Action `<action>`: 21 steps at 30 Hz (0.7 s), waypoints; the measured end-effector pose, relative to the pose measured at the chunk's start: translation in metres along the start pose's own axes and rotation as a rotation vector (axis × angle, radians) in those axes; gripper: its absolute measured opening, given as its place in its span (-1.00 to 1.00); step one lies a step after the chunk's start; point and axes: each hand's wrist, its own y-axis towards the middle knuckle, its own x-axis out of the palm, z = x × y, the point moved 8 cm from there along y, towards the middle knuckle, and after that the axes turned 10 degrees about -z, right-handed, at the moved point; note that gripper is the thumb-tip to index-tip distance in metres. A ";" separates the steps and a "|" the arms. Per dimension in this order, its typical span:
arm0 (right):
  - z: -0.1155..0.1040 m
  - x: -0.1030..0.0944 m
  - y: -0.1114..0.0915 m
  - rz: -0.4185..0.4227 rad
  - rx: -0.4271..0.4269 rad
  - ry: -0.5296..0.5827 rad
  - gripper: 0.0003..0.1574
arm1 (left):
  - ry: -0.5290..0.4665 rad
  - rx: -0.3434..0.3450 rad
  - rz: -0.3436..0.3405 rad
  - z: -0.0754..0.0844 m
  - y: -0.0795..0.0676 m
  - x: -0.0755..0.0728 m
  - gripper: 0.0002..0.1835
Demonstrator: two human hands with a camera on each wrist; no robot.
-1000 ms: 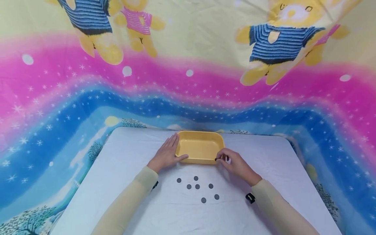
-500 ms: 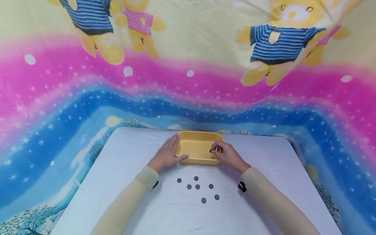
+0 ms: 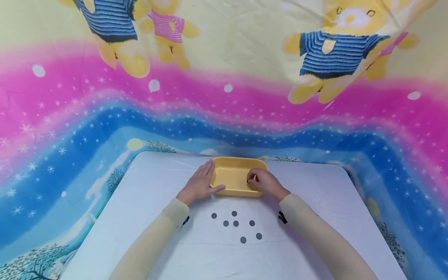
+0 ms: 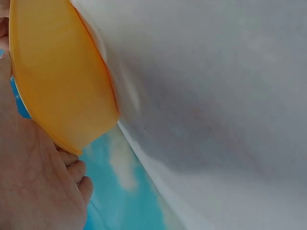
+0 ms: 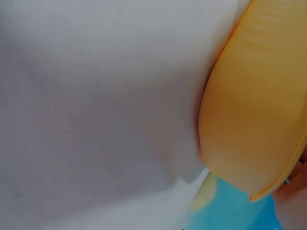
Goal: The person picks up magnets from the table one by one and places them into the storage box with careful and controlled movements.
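A yellow rectangular plastic tub (image 3: 231, 192) stands near the far edge of the white table. My left hand (image 3: 199, 186) rests on its left end, fingers straight along the rim and thumb across the front corner. Over the right part of the tub, my right hand (image 3: 266, 182) pinches a small dark disc (image 3: 248, 181) between thumb and fingertips. In the left wrist view the tub's outer wall (image 4: 62, 72) shows beside the palm. The right wrist view catches the other end of the tub (image 5: 254, 105) and only a sliver of hand.
Several flat grey discs lie scattered on the white tablecloth in front of the tub, among them a left one (image 3: 214, 216) and a near one (image 3: 243, 240). A printed curtain (image 3: 224, 105) with bears and snowflakes hangs behind and around the table (image 3: 157, 167).
My right hand has moved left from the tub's front right corner to over its inside, carrying the dark disc. The left hand stays on the rim, and the grey discs lie as before.
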 end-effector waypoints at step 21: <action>0.002 0.016 0.021 -0.169 0.113 -0.079 -0.88 | 0.006 -0.020 0.008 -0.001 0.000 0.001 0.27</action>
